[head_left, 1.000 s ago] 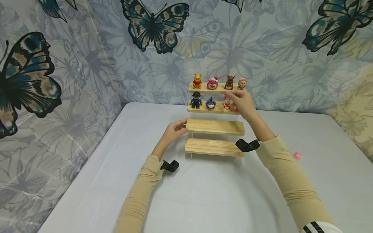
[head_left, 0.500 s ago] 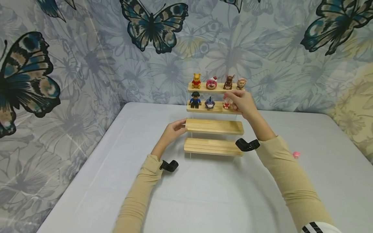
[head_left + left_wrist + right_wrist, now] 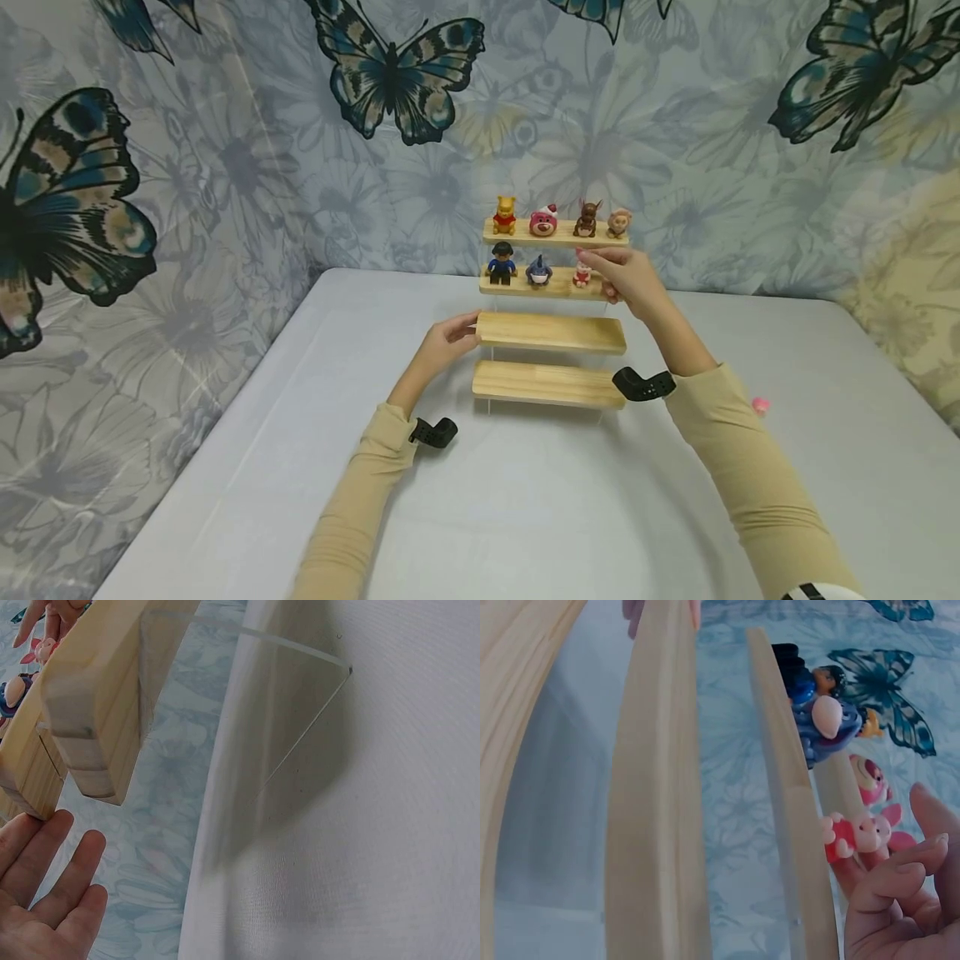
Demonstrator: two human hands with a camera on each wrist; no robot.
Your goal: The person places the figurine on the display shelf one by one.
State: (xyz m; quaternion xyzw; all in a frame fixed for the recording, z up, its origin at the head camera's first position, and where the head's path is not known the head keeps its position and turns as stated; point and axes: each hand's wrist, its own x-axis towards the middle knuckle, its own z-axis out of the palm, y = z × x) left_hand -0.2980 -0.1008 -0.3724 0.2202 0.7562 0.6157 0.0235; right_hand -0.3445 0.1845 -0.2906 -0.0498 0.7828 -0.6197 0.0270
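In the head view, a four-tier wooden display stand (image 3: 551,332) holds small toy figurines. My right hand (image 3: 630,279) is at the right end of the second tier, its fingertips at the head of a pink piglet figurine (image 3: 582,275). The piglet stands upright in red clothing; in the right wrist view some fingers lie behind it and others are loosely bent beside it. My left hand (image 3: 448,340) touches the left end of the third tier with its fingertips. Those fingers (image 3: 71,877) are extended in the left wrist view.
On the top tier stand a yellow bear (image 3: 505,215), a pink bear (image 3: 543,221), a brown figurine (image 3: 587,218) and a pale-faced figurine (image 3: 618,222). A black-haired figure (image 3: 502,263) and a blue donkey (image 3: 538,272) share the second tier. A pink toy (image 3: 761,406) lies on the white-covered table (image 3: 525,500).
The right hand's fingers have loosened and drawn slightly to the right, showing more of the piglet's surroundings. The left hand keeps its place at the shelf end. The view has tilted slightly upward.
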